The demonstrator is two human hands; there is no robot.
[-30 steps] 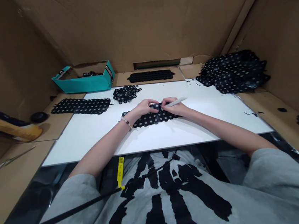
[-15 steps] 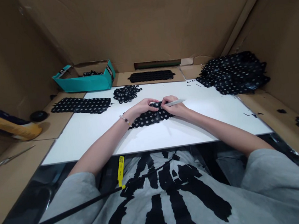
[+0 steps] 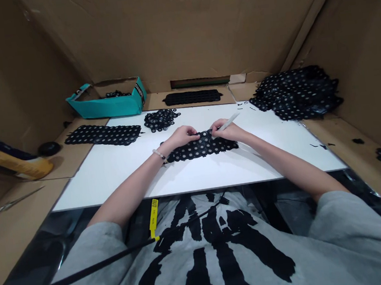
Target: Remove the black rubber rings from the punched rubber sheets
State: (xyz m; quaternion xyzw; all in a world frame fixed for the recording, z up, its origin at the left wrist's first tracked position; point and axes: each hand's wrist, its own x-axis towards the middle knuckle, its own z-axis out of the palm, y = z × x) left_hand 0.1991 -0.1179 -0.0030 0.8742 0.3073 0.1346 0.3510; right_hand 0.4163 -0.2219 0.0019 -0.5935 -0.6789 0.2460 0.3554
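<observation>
A black rubbery sheet (image 3: pixel 199 148) patterned with rows of round holes lies on the white board (image 3: pixel 112 173) in front of me. My left hand (image 3: pixel 185 136) pinches its upper edge, left of the middle, between thumb and fingers. In my right hand (image 3: pixel 225 130) is a slim white pen-shaped tool (image 3: pixel 231 119), its back end pointing up and to the right. The tool's lower end meets the sheet near the top edge, and its tip is too small to make out. Behind my left hand sits a pile of loose black rings (image 3: pixel 161 119).
A teal box (image 3: pixel 108 108) with black rings stands back left, behind another holed sheet (image 3: pixel 104 134). A dark sheet (image 3: pixel 192 97) lies at the back. Heaped sheets (image 3: pixel 297 92) fill the back right. Tweezers (image 3: pixel 9 204) and a yellow bottle (image 3: pixel 26 164) are at left.
My right hand has shifted slightly right along the sheet's top edge, and the tool is tilted more steeply. My left fingers have moved a little left. More of the sheet shows, lying flatter.
</observation>
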